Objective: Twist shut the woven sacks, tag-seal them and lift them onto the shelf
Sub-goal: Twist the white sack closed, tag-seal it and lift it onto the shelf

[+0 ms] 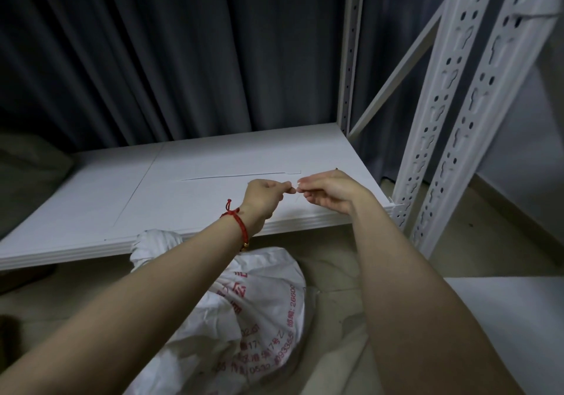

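Pinching a thin strip, barely visible, between left hand and right hand above shelf; twisted woven sack on floor.

I see dark grey curtains hanging in heavy folds across the back — dim light, a pale wall at right, beige floor below.
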